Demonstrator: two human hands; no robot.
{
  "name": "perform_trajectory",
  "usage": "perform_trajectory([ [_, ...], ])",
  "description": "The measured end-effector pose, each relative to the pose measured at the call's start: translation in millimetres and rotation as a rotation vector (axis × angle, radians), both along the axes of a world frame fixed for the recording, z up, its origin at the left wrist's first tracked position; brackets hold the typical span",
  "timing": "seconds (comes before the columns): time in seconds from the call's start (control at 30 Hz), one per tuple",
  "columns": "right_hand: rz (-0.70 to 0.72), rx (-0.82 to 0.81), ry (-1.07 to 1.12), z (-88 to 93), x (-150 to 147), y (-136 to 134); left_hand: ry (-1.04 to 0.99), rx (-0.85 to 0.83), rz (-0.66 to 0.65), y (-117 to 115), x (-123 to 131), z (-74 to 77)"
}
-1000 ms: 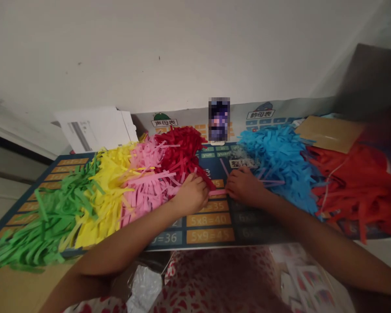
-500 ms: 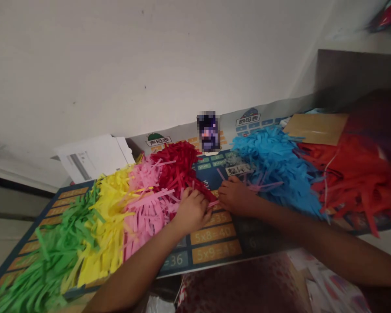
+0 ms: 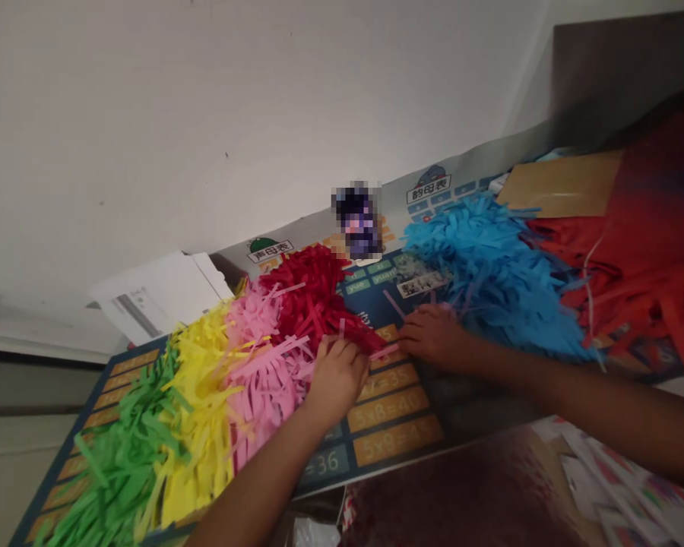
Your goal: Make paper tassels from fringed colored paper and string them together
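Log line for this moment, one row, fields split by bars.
left hand: curled | right hand: curled | pink strip: spans between them | grip: unclear | nearby: crimson fringe, blue fringe

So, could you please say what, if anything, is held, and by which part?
A narrow pink paper-like strip seems held by the left hand and right hand at opposite ends of its visible stretch; exact grips are hidden.

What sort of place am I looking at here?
Perhaps a home craft corner: red fringe and blue fringe are spread on a mat printed with sums, against a plain wall.
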State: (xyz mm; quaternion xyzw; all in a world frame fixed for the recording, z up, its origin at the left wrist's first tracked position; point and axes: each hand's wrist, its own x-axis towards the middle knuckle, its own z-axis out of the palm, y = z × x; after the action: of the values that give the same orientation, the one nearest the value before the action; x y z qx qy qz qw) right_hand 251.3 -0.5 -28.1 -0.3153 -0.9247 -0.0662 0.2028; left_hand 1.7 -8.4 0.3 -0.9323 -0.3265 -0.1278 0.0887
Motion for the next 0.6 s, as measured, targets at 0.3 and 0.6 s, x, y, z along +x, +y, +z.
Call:
perform_trajectory([
  [0.3,-0.145,-0.459,0.327,-3.5,13,7,-0.262,-0.460,0.196,10,-12,-1.8],
  [0.6,-0.238,-0.550,0.317,5.3,7,9,-0.227,-0.483,0.288,11,-5,2.5],
])
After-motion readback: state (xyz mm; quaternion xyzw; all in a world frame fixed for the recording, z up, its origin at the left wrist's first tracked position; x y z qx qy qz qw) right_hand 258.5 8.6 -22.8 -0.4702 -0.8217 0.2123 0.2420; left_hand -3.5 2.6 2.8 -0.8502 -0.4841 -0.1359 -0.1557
